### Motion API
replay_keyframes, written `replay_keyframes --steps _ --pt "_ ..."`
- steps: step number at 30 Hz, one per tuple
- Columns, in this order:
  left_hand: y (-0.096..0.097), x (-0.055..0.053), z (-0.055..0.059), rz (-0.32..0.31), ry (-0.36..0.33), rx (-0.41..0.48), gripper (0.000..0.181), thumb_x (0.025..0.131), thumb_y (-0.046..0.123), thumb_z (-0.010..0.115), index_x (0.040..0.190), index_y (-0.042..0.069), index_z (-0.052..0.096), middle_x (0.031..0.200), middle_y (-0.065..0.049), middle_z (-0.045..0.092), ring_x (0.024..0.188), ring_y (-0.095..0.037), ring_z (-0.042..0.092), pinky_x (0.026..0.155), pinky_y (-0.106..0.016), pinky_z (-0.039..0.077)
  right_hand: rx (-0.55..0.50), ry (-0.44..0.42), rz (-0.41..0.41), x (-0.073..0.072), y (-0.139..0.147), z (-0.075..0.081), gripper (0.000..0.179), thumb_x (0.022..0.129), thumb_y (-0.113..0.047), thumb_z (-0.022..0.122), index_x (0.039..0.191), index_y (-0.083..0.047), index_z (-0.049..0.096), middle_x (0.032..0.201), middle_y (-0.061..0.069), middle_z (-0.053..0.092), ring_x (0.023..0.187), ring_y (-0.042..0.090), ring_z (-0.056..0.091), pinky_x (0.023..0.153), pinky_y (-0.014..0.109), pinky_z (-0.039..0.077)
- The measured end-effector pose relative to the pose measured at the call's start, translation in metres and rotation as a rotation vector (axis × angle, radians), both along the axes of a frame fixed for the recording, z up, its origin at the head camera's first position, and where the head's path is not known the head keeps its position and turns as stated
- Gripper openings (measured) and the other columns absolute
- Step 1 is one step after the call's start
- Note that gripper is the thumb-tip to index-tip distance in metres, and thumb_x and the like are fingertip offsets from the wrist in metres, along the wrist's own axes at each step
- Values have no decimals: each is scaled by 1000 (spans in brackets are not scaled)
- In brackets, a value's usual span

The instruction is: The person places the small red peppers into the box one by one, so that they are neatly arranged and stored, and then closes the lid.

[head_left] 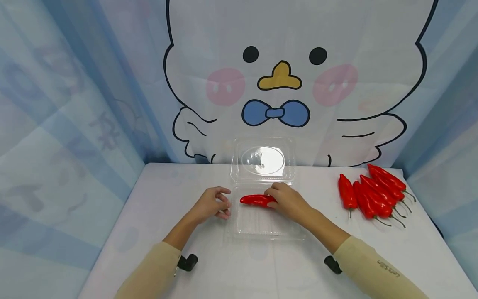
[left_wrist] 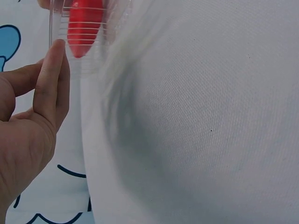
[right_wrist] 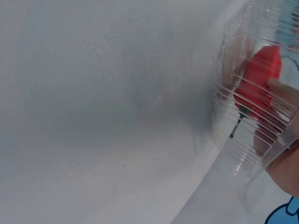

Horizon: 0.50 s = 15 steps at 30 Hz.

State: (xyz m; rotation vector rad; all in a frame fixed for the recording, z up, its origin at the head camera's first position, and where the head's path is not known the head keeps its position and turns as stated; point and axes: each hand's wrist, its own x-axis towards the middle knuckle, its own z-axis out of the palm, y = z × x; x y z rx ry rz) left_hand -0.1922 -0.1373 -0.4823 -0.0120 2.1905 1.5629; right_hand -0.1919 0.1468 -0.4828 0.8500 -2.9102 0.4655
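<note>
A clear plastic clamshell container (head_left: 257,229) lies unfolded on the table, its lid (head_left: 242,160) raised at the back. My right hand (head_left: 289,202) pinches a red chili pepper (head_left: 254,200) by its stem end, within the container's base. The pepper lies crosswise there, tip to the left; through the ribbed wall in the right wrist view its dark stem (right_wrist: 237,126) shows. Beside the container's left wall is my left hand (head_left: 210,205), fingers loosely extended and nothing in them. In the left wrist view its fingertips (left_wrist: 58,49) are at the wall; whether they touch it I cannot tell.
Several more red chili peppers (head_left: 367,201) lie fanned out at the table's right side, stems toward the front. A white cloth covers the table (head_left: 257,274). Behind it hangs a curtain (head_left: 284,149) with a cartoon print, close to the lid.
</note>
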Motion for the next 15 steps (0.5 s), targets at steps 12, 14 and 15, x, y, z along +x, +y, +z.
replay_keyframes --steps 12,14,15 --pt "0 -1 0 2 -3 -10 50 94 0 72 141 2 55 103 -15 63 71 -20 74 66 -31 65 3 10 -21 0 -1 1 29 84 -14 86 111 -11 77 104 5 68 96 20 63 86 35 63" --pt "-1 -1 -1 0 2 -13 50 94 0 71 141 2 55 103 -15 63 71 -20 74 66 -32 65 1 12 -21 0 -1 0 29 84 -13 86 112 -11 77 105 5 68 97 20 63 86 36 63" --pt "-1 -1 -1 0 1 -12 50 94 0 71 141 2 55 103 -15 63 71 -19 74 66 -32 65 0 16 -19 0 -1 -1 29 84 -13 86 111 -11 77 105 5 68 97 20 63 87 36 63"
